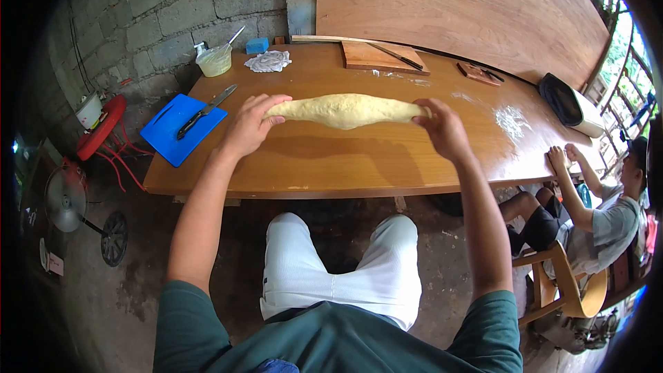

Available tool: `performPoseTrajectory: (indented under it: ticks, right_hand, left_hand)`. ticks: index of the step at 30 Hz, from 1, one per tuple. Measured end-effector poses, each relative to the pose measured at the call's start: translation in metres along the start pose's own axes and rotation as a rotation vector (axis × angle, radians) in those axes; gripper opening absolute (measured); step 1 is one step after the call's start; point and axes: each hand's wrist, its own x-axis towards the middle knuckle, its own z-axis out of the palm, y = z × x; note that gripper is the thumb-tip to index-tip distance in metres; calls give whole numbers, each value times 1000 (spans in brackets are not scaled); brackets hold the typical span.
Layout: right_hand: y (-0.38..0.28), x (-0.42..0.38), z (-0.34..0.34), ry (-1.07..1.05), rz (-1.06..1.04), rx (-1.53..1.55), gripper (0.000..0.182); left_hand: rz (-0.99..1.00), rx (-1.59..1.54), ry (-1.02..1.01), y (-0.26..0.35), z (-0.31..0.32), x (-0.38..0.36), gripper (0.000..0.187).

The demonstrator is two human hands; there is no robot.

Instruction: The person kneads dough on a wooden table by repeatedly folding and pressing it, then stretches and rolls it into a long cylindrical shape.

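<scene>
A long piece of pale yellow dough (345, 110), thick in the middle and thin toward both ends, is stretched sideways above the wooden table (318, 166). Its shadow falls on the tabletop below. My left hand (254, 123) grips the left end between thumb and fingers. At the other end, my right hand (442, 128) pinches the dough in the same way. The knife (207, 110) with a black handle lies left of my left hand, partly over a blue cutting board (178, 139).
Along the back are a tub (215, 62) with a utensil, a blue sponge (257, 45), a crumpled cloth (268, 61) and a wooden board (373, 56) with a knife. White flour (512, 121) dusts the right side. A person (608, 214) sits at the right, hands on the table edge.
</scene>
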Motion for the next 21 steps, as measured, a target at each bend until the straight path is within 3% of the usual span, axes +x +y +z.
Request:
performPoseTrajectory:
  ticks: [1,2,3,5,6,7,8,9,10,12,16,18,21]
  right_hand:
    - [7,-4,18,-88,65,-52,32]
    - [14,-11,37,-176,130,-104,31]
    - [19,-20,54,-330,88,-369,30]
    - [25,-38,88,-131,-64,-477,29]
    - [22,-35,97,20,-171,-513,30]
    - [-4,-31,96,21,-167,-510,30]
    - [-47,-33,85,-64,-53,-235,33]
    - [-73,-34,85,-150,64,41,37]
    - [-65,-33,108,-318,69,14,52]
    - [-43,-39,154,-242,-4,-99,67]
    - [-25,-12,179,-311,97,-98,75]
    - [-12,2,203,-161,58,-268,73]
    - [1,43,211,-234,119,-304,73]
  left_hand:
    - [16,49,2,-7,15,-7,42]
    - [-24,121,-125,-21,32,-18,49]
    - [-95,200,-210,-26,50,-28,54]
    - [-177,352,-268,-33,75,-37,65]
    - [-1,570,-167,-14,73,-33,64]
    - [21,423,-142,19,65,-22,63]
    - [31,269,-128,49,69,-16,62]
    - [6,135,-301,63,87,-15,64]
    - [-19,-1,-465,71,102,-14,67]
    - [-98,-42,-470,66,133,-15,74]
    - [-247,-147,-506,39,155,18,87]
    - [-300,-87,-452,29,168,39,88]
    - [-371,-38,-414,7,190,75,89]
